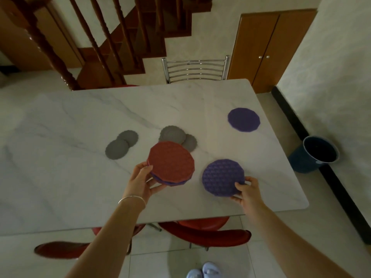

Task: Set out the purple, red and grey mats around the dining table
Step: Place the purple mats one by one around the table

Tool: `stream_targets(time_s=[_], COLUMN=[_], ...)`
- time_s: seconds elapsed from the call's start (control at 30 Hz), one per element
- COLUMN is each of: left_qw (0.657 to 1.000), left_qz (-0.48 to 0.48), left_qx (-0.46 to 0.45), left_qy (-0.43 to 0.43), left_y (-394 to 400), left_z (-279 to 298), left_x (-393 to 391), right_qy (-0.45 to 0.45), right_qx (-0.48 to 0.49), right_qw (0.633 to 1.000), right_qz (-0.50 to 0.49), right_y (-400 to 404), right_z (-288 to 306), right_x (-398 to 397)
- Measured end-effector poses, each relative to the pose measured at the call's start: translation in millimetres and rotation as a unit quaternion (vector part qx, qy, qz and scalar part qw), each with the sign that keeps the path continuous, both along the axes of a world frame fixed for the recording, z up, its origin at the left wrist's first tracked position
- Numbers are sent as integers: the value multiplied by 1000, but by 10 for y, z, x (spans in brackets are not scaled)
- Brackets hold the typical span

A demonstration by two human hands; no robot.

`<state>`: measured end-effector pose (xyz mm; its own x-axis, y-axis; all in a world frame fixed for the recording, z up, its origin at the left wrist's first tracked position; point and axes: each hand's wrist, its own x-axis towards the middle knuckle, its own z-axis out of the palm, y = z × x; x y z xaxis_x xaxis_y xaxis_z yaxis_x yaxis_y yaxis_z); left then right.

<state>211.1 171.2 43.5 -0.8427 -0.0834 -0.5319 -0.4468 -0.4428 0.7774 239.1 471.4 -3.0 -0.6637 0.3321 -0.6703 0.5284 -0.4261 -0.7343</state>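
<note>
My left hand (141,182) grips a stack of round mats (171,162), red on top with purple edges showing beneath, held just above the white marble table (70,177). My right hand (246,190) pinches the near right edge of a single purple mat (221,176), low over the table's front right part. Another purple mat (244,119) lies flat near the far right corner. Two overlapping grey mats (121,146) lie at the middle. Two more grey mats (177,136) sit just behind the red stack, partly hidden by it.
A chrome chair back (195,70) stands at the table's far side. Red chair seats (204,234) poke out under the near edge. A dark blue bucket (315,154) sits on the floor to the right, beside a wooden cabinet (269,47). A wooden staircase (90,43) rises behind.
</note>
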Motion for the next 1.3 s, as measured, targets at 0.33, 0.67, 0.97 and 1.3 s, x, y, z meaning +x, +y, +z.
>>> stream_targets(time_s=[0.33,0.67,0.97,1.3], left_qw=[1000,1000,999,998], left_qz=[13,24,38,41], left_qx=[-11,6,6,36], left_qy=[-6,-14,-9,13], left_y=[123,221,193,-108], left_z=[-63,-188,-141,152], left_x=[237,336,325,279], right_qy=[21,39,34,138], right_qx=[266,646,652,132], right_qw=[952,604,569,922], right_qz=[149,465,500,337], right_y=[-160,-261,-248,-1076], right_z=[-300,-345,-447,572], right_x=[-61,146,172,-499])
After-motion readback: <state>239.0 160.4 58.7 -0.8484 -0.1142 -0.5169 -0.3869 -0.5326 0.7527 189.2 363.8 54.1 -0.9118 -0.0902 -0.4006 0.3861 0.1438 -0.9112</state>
